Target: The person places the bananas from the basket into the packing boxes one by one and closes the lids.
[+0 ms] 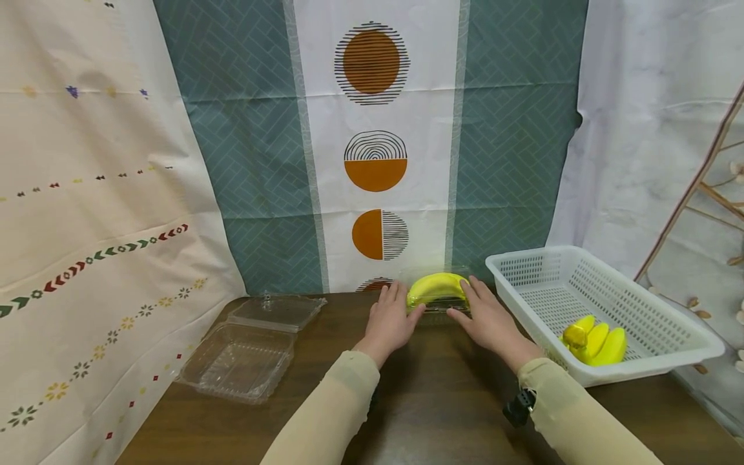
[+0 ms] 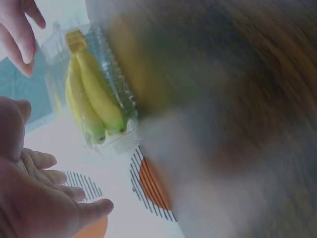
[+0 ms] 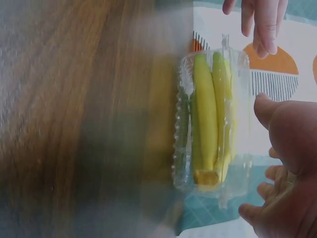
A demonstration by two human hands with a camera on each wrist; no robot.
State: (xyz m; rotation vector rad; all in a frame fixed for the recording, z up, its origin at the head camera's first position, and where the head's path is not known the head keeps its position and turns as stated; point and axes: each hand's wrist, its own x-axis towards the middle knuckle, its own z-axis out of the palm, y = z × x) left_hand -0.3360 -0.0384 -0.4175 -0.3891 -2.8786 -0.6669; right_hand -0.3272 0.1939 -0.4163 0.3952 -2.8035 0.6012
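A clear plastic clamshell box (image 3: 242,171) stands on the table near the back wall, holding a bunch of yellow bananas (image 1: 437,286) with greenish tips. In the right wrist view, the box's lid lies over the bananas. My left hand (image 1: 391,323) is at the left end of the box and my right hand (image 1: 487,318) at the right end, with fingers extended toward the back. Both wrist views show relaxed, spread fingers above the box and nothing gripped between them.
Left on the brown table (image 1: 433,400) lies a second clear clamshell box (image 1: 235,361), its lid (image 1: 281,311) folded back. At right stands a white perforated basket (image 1: 657,310) with another banana bunch (image 1: 599,342). A patterned cloth (image 1: 378,116) hangs directly behind the table.
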